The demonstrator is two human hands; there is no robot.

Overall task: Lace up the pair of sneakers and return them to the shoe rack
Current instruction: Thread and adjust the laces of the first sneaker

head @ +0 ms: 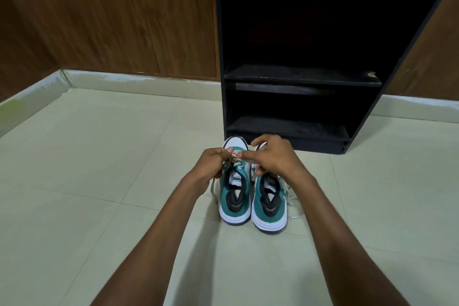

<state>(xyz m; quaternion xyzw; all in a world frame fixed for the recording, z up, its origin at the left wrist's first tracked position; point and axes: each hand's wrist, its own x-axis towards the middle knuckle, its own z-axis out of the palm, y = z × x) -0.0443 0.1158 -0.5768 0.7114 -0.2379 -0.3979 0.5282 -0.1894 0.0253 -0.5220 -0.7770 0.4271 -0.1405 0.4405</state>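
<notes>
Two teal and white sneakers stand side by side on the floor, heels toward me. Over the left sneaker [234, 196], my left hand [213, 165] and my right hand [273, 159] pinch the cream lace [234, 155] between their fingertips above its tongue. Loose lace hangs down the left side of that shoe. The right sneaker [269, 204] is partly covered by my right hand, and its lace ends trail on the floor to its right. Just beyond the shoes stands the black shoe rack [298, 77], its shelves bare.
Pale floor tiles [99, 156] spread to the left and right of the shoes. A wood-panelled wall [111, 15] with a light skirting runs behind and along the left side.
</notes>
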